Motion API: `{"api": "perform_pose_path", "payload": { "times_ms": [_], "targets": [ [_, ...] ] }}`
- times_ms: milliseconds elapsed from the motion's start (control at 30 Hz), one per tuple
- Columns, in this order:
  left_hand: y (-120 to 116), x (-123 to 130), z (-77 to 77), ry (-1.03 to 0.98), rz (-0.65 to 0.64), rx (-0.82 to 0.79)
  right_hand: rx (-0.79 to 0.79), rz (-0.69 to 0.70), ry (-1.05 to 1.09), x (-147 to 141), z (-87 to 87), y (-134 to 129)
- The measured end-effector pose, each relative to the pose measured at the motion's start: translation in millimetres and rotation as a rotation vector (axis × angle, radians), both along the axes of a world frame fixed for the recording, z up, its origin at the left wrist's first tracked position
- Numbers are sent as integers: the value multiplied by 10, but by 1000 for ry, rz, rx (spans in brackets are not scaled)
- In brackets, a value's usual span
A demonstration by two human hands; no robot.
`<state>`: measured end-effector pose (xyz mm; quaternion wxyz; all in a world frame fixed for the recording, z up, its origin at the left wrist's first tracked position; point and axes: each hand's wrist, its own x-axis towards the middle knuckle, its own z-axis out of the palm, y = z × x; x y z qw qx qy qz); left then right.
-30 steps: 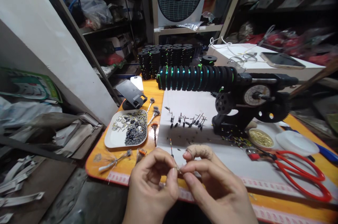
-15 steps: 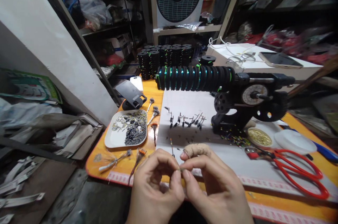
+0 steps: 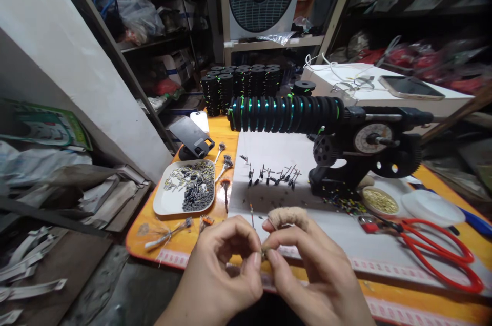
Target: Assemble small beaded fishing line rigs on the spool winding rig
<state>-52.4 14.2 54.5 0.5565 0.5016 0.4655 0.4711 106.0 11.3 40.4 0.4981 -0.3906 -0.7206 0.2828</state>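
My left hand [image 3: 226, 259] and my right hand [image 3: 311, 264] meet at the front edge of the table, thumb and index finger of each pinched together. Between the fingertips sits a tiny greenish-brown piece [image 3: 263, 253], too small and too covered to name. A tan wrap [image 3: 290, 217] covers one finger of my right hand. Just beyond the fingers a thin rod with an orange tip [image 3: 252, 213] lies on the white sheet [image 3: 238, 203]. Farther back on the sheet are several small black parts with thin metal leads [image 3: 274, 178].
A white tray [image 3: 165, 207] of small grey and black parts is at left, near wire bundles [image 3: 225, 190]. Behind stands a black hand-cranked winder [image 3: 371, 136] loaded with black discs [image 3: 286, 115]. Red-handled scissors [image 3: 438, 251] and a dish of gold bits [image 3: 380, 200] lie at right.
My left hand has tilted and shifted slightly left, its thumb a little lower. The tiny piece between the fingertips shows more. The view has moved slightly.
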Motion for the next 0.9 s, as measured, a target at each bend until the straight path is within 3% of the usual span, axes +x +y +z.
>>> {"api": "perform_pose_path", "payload": {
  "times_ms": [133,433,567,700,900],
  "targets": [
    [19,-70,-1,66,-130,10,141,-1,-156,58,27,34],
    [-4,86,28,-46,79,24,280,-84,-246,87,-26,-16],
    [-38,93,-34,19,134,105,157,-42,-110,84,-9,-44],
    [-96,57,-95,88,103,190,11,-38,-3,90,-9,-27],
    [-115,19,-171,-7,125,235,-130,-35,66,110,-37,-12]
  ]
}}
